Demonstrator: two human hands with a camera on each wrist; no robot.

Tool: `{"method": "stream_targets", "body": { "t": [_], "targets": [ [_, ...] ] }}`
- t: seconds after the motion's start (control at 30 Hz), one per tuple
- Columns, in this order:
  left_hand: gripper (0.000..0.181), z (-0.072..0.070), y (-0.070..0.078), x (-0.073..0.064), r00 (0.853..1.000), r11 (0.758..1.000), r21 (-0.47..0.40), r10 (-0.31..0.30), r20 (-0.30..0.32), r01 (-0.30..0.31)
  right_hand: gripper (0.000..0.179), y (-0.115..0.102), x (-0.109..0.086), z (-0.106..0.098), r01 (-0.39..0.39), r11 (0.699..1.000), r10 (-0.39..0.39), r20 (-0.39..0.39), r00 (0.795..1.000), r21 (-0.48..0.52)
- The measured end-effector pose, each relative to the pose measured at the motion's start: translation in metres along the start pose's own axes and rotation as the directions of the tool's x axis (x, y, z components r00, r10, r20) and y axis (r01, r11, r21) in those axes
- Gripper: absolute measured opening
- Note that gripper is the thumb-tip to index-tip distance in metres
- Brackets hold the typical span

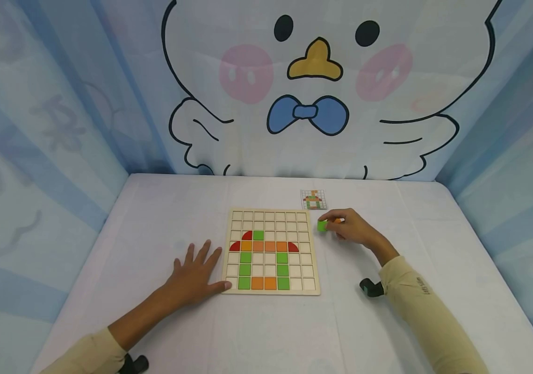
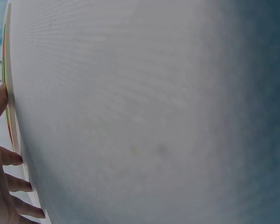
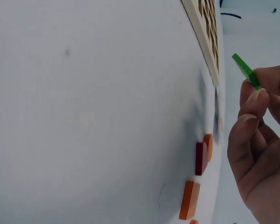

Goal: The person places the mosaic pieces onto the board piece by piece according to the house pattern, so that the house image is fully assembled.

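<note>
A wooden grid board (image 1: 271, 292) lies on the table, with green, orange and dark red pieces set in several of its cells. My left hand (image 1: 195, 278) is spread at the board's left side, its thumb resting on the lower left corner. Beyond the board's upper right edge, my right hand (image 1: 354, 228) pinches a green square tile (image 1: 322, 226) between thumb and fingers. The right wrist view shows that green tile (image 3: 246, 71) held tilted above the table. Orange (image 1: 338, 221) shows partly behind the right hand.
A small printed pattern card (image 1: 313, 199) lies behind the board. Under the right hand, a dark red piece (image 3: 201, 158) and an orange block (image 3: 190, 200) are on the white table (image 1: 154, 218). Printed curtains (image 1: 313, 150) rise at the back and sides.
</note>
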State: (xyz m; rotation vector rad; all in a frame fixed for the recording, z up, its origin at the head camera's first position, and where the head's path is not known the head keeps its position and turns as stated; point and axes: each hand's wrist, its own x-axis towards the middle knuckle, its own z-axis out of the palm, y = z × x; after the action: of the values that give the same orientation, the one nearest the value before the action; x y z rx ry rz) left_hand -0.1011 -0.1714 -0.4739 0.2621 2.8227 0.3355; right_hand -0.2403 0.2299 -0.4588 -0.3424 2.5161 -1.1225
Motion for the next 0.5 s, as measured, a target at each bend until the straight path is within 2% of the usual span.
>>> {"method": "stream_targets", "body": {
  "t": [0.27, 0.5],
  "targets": [
    [0.093, 0.001, -0.001, 0.001, 1.000, 1.000, 0.004, 0.006, -0.003, -0.006, 0.024, -0.011, 0.007, 0.017, 0.068, 0.996, -0.070, 0.033, 0.997, 0.061],
    [0.094, 0.001, -0.001, 0.000, 1.000, 1.000, -0.004, 0.007, -0.009, -0.007, 0.022, -0.015, 0.012, 0.026, 0.067, 0.996, -0.070, 0.050, 0.996, 0.058]
  ]
}}
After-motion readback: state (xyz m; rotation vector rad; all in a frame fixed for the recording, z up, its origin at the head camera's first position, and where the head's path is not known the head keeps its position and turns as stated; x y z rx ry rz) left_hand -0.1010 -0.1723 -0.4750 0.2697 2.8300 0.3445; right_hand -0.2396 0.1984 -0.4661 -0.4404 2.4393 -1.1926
